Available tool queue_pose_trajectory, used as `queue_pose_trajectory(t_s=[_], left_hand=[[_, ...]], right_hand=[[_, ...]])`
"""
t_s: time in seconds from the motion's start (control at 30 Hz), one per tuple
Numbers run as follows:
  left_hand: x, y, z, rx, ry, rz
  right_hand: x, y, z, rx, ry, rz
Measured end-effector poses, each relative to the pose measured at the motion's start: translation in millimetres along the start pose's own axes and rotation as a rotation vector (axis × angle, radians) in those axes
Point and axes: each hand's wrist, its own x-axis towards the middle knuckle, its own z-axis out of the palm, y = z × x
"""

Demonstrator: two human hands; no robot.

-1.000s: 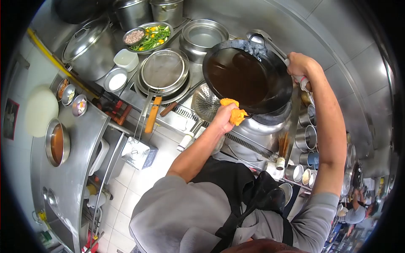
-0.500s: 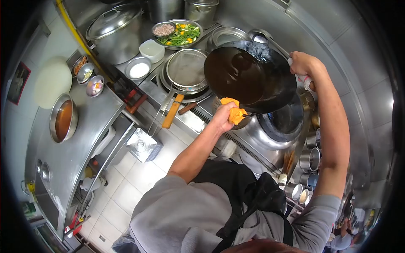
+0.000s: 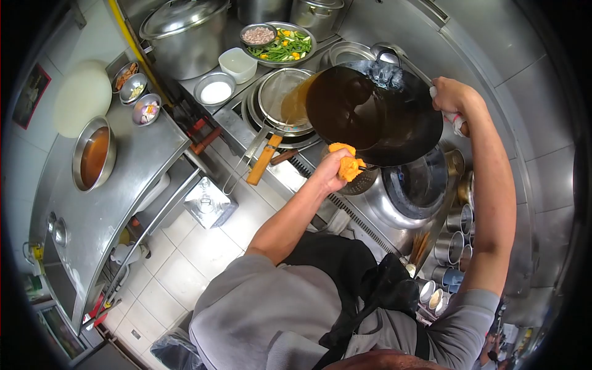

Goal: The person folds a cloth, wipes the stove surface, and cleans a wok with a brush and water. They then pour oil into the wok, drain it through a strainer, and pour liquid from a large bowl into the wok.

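Wok, centre, has begun pouring liquid over sieve, upper centre; transfer under way. Left hand: fingers clenched on cloth; right hand: fingers curled round ladle.

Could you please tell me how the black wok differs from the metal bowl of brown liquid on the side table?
The wok is black and larger; the bowl is silvery and smaller. The wok is tilted, pouring toward the strainer, while the bowl rests on the side table. The wok's liquid looks darker than the bowl's. Both are round, open vessels.
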Motion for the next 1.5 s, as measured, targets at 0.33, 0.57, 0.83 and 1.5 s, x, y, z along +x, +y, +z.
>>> queue_pose_trajectory(t_s=[0.33,0.57,0.83,1.5], left_hand=[[-1.7,7.9,-2.0,0.006,0.018,-0.012],[-5.3,16.8,1.8,0.016,0.028,-0.002],[-11.8,27.7,3.0,0.023,0.042,-0.034],[-4.5,51.1,-3.5,-0.069,0.034,-0.117]], right_hand=[[0.3,-4.5,-3.2,-0.010,0.011,-0.012],[-2.6,-10.3,-10.0,-0.064,0.017,-0.002],[-14.4,-25.2,-21.6,-0.049,-0.018,0.034],[-19.0,-56.7,-46.1,-0.112,0.015,0.043]])
